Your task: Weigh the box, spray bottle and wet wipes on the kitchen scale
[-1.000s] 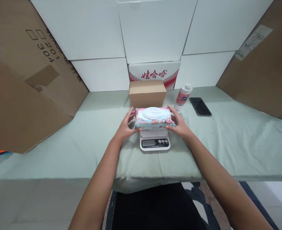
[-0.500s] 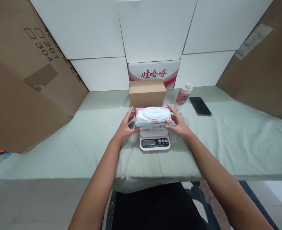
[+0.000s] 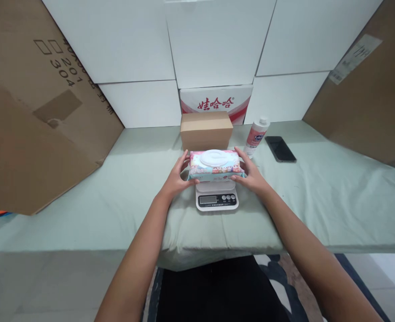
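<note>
A pack of wet wipes (image 3: 214,165) with a white oval lid sits over the plate of a white digital kitchen scale (image 3: 217,199). Whether its underside touches the plate is hidden. My left hand (image 3: 179,174) grips the pack's left end, thumb at the front and fingers behind. At the right end, my right hand (image 3: 249,173) holds it in the same way. The scale's display and buttons face me, in front of the pack; no digits can be made out.
Just behind the pack stands a brown cardboard box (image 3: 206,130), with a white and red carton (image 3: 217,100) at its back. A pink-labelled bottle (image 3: 256,137) and a black phone (image 3: 280,149) are to the right. Large cardboard sheets (image 3: 43,134) flank the green-covered table (image 3: 116,214).
</note>
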The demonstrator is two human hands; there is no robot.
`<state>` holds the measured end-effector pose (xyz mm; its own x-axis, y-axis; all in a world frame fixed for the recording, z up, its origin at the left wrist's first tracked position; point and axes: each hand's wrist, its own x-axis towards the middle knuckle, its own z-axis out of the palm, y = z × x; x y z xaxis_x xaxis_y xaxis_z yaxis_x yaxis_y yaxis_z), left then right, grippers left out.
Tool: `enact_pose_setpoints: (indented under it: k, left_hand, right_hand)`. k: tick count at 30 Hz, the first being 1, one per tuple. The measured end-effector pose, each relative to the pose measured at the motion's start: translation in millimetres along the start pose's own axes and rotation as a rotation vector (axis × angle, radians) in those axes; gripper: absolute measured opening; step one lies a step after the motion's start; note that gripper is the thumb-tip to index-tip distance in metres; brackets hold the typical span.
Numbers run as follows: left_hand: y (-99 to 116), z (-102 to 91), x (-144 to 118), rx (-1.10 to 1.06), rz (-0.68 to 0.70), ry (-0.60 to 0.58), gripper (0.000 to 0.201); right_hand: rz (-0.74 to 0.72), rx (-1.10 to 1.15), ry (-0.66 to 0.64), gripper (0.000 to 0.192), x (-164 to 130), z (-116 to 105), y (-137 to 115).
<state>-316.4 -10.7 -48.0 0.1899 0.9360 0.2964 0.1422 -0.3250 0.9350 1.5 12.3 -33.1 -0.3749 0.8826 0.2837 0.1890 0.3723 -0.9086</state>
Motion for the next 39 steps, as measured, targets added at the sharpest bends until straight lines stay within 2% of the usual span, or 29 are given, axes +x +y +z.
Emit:
enact_pose_setpoints:
  k: [12, 31, 39]
  left_hand:
    - [-0.6, 0.0, -0.1, 0.022, -0.009, 0.002, 0.130]
    - [-1.7, 5.2, 1.1, 0.024, -0.012, -0.004, 0.128]
    - [-1.9, 11.6, 8.7, 0.039, 0.026, 0.008, 0.135]
  right_hand:
    - [-0.009, 0.019, 0.007, 0.122, 0.0, 0.3, 3.0]
    - [0.002, 0.047, 0.002, 0.123, -0.3, 5.4, -6.6]
    - [-0.031, 0.025, 0.062, 0.125, 1.2, 11.7, -3.5]
